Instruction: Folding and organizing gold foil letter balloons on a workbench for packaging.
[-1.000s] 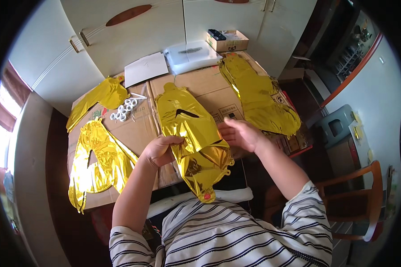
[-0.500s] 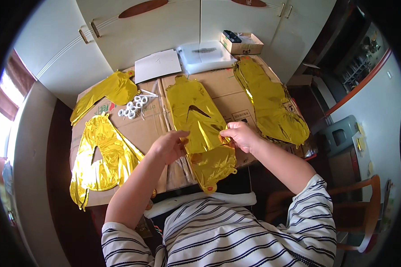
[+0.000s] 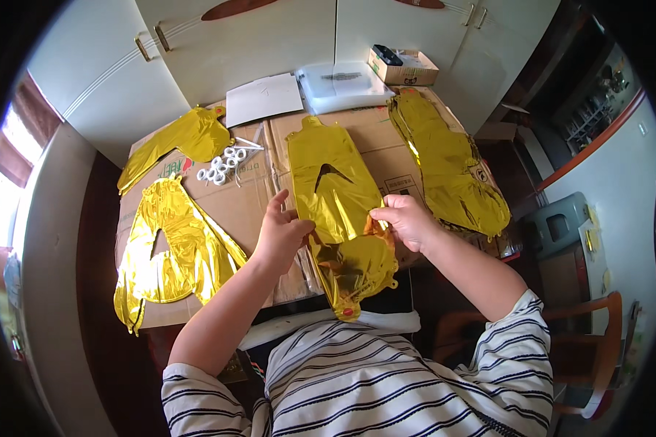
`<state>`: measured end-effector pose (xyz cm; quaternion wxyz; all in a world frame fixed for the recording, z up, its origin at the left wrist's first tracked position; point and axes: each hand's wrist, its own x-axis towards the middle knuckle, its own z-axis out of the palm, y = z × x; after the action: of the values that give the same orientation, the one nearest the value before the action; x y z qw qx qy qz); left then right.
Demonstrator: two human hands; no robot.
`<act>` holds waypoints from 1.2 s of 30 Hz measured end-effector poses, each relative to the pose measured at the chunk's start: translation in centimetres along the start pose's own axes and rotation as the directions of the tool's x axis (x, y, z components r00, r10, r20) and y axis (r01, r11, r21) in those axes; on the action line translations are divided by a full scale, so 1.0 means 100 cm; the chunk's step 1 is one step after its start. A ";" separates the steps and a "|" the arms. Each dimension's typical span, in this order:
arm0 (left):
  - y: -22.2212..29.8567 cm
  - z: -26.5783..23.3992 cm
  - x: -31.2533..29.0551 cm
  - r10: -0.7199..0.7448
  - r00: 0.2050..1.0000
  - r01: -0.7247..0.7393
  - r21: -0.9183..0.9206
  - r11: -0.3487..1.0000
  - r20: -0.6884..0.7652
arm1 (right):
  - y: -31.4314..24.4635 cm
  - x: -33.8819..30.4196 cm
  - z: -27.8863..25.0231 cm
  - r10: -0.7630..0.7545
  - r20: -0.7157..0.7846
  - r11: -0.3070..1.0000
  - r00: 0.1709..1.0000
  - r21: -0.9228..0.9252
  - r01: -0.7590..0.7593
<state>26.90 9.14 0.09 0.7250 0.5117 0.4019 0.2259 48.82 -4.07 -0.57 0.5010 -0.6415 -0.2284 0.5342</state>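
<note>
Gold foil balloon (image 3: 342,211) lies mid-tabletop (image 3: 237,207), its near end reaching past the near edge. I judge it light, limp, slippery and quick to crease, best held gently by its side edges. The right hand (image 3: 404,222) pinches the right edge; the left hand (image 3: 280,237) meets the left edge, but I can't tell whether its fingers grip.
</note>
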 end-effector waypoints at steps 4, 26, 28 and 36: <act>-0.010 -0.008 -0.002 0.111 0.994 -0.104 0.475 0.874 0.013 | 0.019 0.019 -0.011 0.096 -0.042 0.980 0.994 -0.173 -0.102; -0.027 -0.051 0.030 0.582 0.636 -0.657 0.751 0.065 0.506 | -0.012 0.021 -0.035 -0.572 0.343 -0.061 0.745 -0.924 0.378; -0.028 -0.052 0.033 0.569 0.637 -0.656 0.753 0.045 0.520 | 0.004 0.037 -0.039 -0.569 0.415 -0.128 0.710 -0.898 0.422; -0.030 -0.050 0.034 0.525 0.665 -0.644 0.764 0.043 0.531 | 0.023 0.049 -0.044 -0.622 0.404 -0.092 0.671 -0.888 0.450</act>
<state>24.56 13.35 -4.60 0.1650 0.9497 0.1701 0.2046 53.85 -2.68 -5.12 0.1664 -0.6869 -0.7069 -0.0288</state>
